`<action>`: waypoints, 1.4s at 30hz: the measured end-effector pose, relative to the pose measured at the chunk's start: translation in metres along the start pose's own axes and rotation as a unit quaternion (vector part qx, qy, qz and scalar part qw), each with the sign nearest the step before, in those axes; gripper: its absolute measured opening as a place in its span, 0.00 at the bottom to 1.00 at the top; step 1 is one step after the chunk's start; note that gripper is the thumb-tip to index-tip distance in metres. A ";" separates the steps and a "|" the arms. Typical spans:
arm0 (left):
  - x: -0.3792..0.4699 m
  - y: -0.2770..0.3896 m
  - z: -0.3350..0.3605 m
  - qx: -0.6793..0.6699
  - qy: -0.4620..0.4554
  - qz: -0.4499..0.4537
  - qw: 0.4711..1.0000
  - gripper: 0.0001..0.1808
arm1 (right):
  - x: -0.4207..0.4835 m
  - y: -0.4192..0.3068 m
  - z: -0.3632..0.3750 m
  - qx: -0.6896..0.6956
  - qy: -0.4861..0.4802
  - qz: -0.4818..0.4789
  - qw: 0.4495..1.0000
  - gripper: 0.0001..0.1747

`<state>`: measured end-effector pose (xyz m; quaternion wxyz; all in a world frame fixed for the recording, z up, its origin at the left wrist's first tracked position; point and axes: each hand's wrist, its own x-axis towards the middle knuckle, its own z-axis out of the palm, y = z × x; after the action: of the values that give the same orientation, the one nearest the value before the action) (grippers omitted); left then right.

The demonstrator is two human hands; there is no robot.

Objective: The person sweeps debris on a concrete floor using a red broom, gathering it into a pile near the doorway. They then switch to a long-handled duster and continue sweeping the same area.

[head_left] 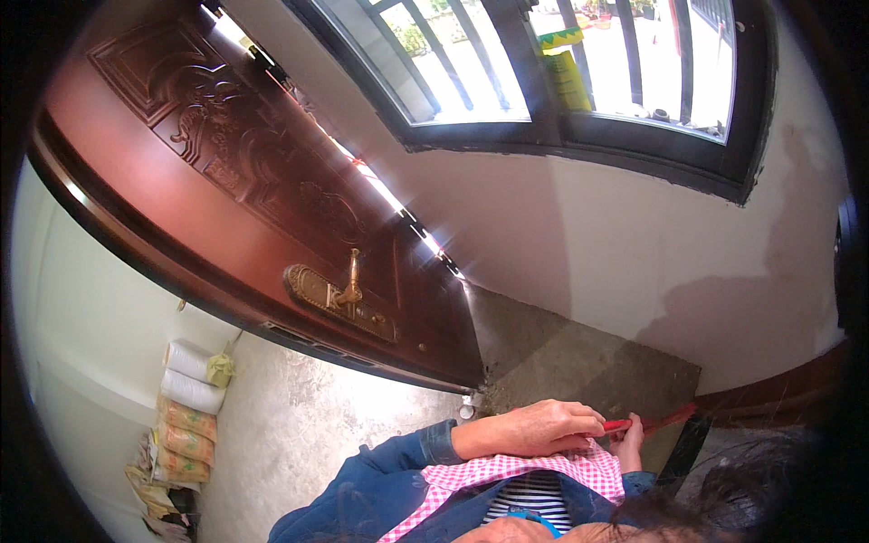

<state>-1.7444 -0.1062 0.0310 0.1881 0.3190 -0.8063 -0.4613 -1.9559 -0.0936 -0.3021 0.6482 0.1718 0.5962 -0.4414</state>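
My left hand (536,426) reaches across my body from the left, its fingers curled around a slim red object (616,425). At that object's other end is my right hand (628,444), thumb and finger against it. What the red object is, I cannot tell. Just under both hands lies a pink-and-white checked cloth (543,467), worn over a dark blue jacket (380,482) and a striped shirt (526,499). The palms are hidden. Some dark hair blurs the lower right.
A carved reddish-brown door (244,156) with a brass lever handle (349,292) stands ajar at the left. Ahead are a pale wall (611,251) and a dark-framed, barred window (543,136). Stacked sacks (187,441) stand along the left wall. A reddish-brown surface (774,394) is at the right.
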 end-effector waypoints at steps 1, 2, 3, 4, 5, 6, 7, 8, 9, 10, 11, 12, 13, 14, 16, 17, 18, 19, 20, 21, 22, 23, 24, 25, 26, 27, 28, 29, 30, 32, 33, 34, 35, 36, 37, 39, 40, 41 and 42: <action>0.000 -0.001 0.001 -0.016 0.002 -0.007 1.000 0.15 | 0.000 0.000 0.000 0.001 0.013 -0.001 1.000 0.18; -0.001 -0.001 0.001 -0.018 0.002 -0.009 1.000 0.15 | 0.001 0.000 -0.001 0.003 0.026 -0.001 1.000 0.18; -0.002 -0.002 0.001 -0.010 0.007 -0.001 1.000 0.15 | 0.001 0.000 -0.001 -0.001 0.022 -0.001 1.000 0.18; -0.002 -0.003 0.002 -0.018 0.002 -0.008 1.000 0.15 | 0.002 0.000 -0.002 -0.004 0.017 -0.001 1.000 0.18; -0.003 -0.003 0.002 -0.015 0.002 -0.005 1.000 0.15 | 0.003 -0.001 -0.002 -0.014 0.017 -0.006 1.000 0.18; -0.003 -0.003 0.002 -0.012 0.002 -0.001 1.000 0.15 | 0.004 -0.001 -0.003 -0.009 0.004 -0.003 1.000 0.17; -0.004 -0.004 0.002 -0.015 0.003 -0.003 1.000 0.15 | 0.005 -0.001 -0.003 -0.009 -0.004 -0.005 1.000 0.17; -0.004 -0.004 0.002 -0.018 0.003 -0.005 1.000 0.15 | 0.006 -0.001 -0.004 -0.015 -0.004 -0.012 1.000 0.16; -0.004 -0.004 0.002 -0.008 0.002 -0.002 1.000 0.15 | 0.008 -0.001 -0.004 -0.009 -0.018 -0.006 1.000 0.15; -0.005 -0.004 0.002 -0.018 0.003 -0.008 1.000 0.16 | 0.008 0.000 -0.005 -0.009 -0.023 -0.004 1.000 0.15; -0.005 -0.004 0.002 -0.015 0.003 -0.008 1.000 0.16 | 0.009 0.000 -0.005 -0.009 -0.029 -0.002 1.000 0.14; -0.005 -0.003 0.002 -0.001 0.004 -0.002 1.000 0.16 | 0.010 0.001 -0.005 -0.012 -0.031 -0.003 0.999 0.14; -0.005 -0.003 0.002 -0.013 0.003 -0.010 1.000 0.16 | 0.010 0.001 -0.005 -0.015 -0.032 -0.004 0.999 0.13; -0.006 -0.003 0.001 -0.013 0.004 -0.011 1.000 0.16 | 0.010 0.001 -0.004 -0.019 -0.034 -0.005 0.999 0.13; -0.006 -0.003 0.001 -0.013 0.006 -0.011 1.000 0.16 | 0.010 0.002 -0.003 -0.016 -0.029 -0.006 0.999 0.13; -0.006 -0.003 0.001 -0.013 0.007 -0.010 1.000 0.16 | 0.009 0.002 -0.002 -0.015 -0.027 -0.007 1.000 0.13; -0.006 -0.003 0.001 -0.002 0.010 0.001 1.000 0.16 | 0.008 0.001 -0.001 -0.016 -0.029 -0.004 0.999 0.13; -0.006 -0.003 0.001 -0.015 0.007 -0.011 1.000 0.16 | 0.007 0.001 0.000 -0.016 -0.032 -0.002 0.999 0.13; -0.006 -0.003 0.001 -0.018 0.005 -0.014 1.000 0.16 | 0.005 0.000 0.001 -0.016 -0.034 0.000 0.999 0.13; -0.006 -0.004 0.001 -0.008 0.005 -0.009 1.000 0.16 | 0.004 -0.001 0.002 -0.018 -0.028 -0.003 0.999 0.13; -0.006 -0.004 0.001 -0.021 0.004 -0.016 1.000 0.16 | 0.002 -0.002 0.002 -0.020 -0.023 -0.007 1.000 0.14; -0.005 -0.004 0.001 -0.022 0.003 -0.016 1.000 0.16 | 0.000 -0.003 0.003 -0.023 -0.017 -0.010 1.000 0.14; -0.005 -0.004 0.001 -0.010 0.003 -0.009 1.000 0.16 | -0.002 -0.004 0.003 -0.024 -0.017 -0.008 1.000 0.14; -0.005 -0.004 0.002 -0.023 0.003 -0.015 1.000 0.16 | -0.003 -0.005 0.004 -0.025 -0.016 -0.006 1.000 0.14; -0.004 -0.004 0.002 -0.023 0.003 -0.015 1.000 0.16 | -0.005 -0.005 0.005 -0.032 -0.012 -0.009 0.999 0.14; -0.004 -0.004 0.002 -0.010 0.001 -0.011 1.000 0.16 | -0.006 -0.006 0.005 -0.028 -0.016 -0.005 0.999 0.15; -0.004 -0.004 0.002 -0.022 0.003 -0.014 1.000 0.16 | -0.007 -0.007 0.005 -0.029 -0.017 -0.007 0.999 0.15; -0.003 -0.005 0.002 -0.021 0.004 -0.014 1.000 0.16 | -0.007 -0.007 0.005 -0.036 -0.008 -0.014 0.999 0.15; -0.003 -0.005 0.002 -0.009 0.004 -0.007 1.000 0.16 | -0.007 -0.007 0.005 -0.030 -0.009 -0.009 0.999 0.15; -0.003 -0.005 0.003 -0.021 0.005 -0.017 1.000 0.16 | -0.008 -0.007 0.005 -0.034 0.002 -0.016 0.999 0.15; -0.003 -0.005 0.003 -0.011 0.007 -0.010 1.000 0.16 | -0.008 -0.007 0.005 -0.027 -0.001 -0.010 1.000 0.15; -0.002 -0.005 0.003 -0.020 0.006 -0.018 1.000 0.17 | -0.008 -0.007 0.005 -0.026 -0.012 -0.009 1.000 0.15; -0.002 -0.005 0.004 -0.017 0.007 -0.016 1.000 0.17 | -0.007 -0.006 0.005 -0.029 -0.005 -0.013 0.999 0.15; -0.002 -0.006 0.004 -0.003 0.008 -0.009 1.000 0.17 | -0.007 -0.006 0.005 -0.021 -0.016 -0.011 1.000 0.15; -0.002 -0.006 0.004 -0.016 0.007 -0.016 1.000 0.17 | -0.007 -0.006 0.005 -0.017 -0.009 -0.013 1.000 0.15; -0.002 -0.006 0.004 -0.004 0.002 -0.013 1.000 0.17 | -0.006 -0.006 0.006 -0.016 0.000 -0.013 1.000 0.15; -0.001 -0.006 0.004 -0.016 0.006 -0.012 1.000 0.17 | -0.006 -0.006 0.006 -0.018 0.002 -0.010 1.000 0.15; -0.001 -0.007 0.004 -0.014 0.008 -0.008 1.000 0.17 | -0.005 -0.006 0.006 -0.025 0.009 -0.013 1.000 0.15; -0.001 -0.007 0.004 0.000 0.010 0.003 1.000 0.17 | -0.005 -0.007 0.007 -0.020 0.002 -0.007 1.000 0.15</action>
<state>-1.7440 -0.1055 0.0231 0.1980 0.3212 -0.8051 -0.4576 -1.9565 -0.1004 -0.2942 0.6469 0.1555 0.6075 -0.4339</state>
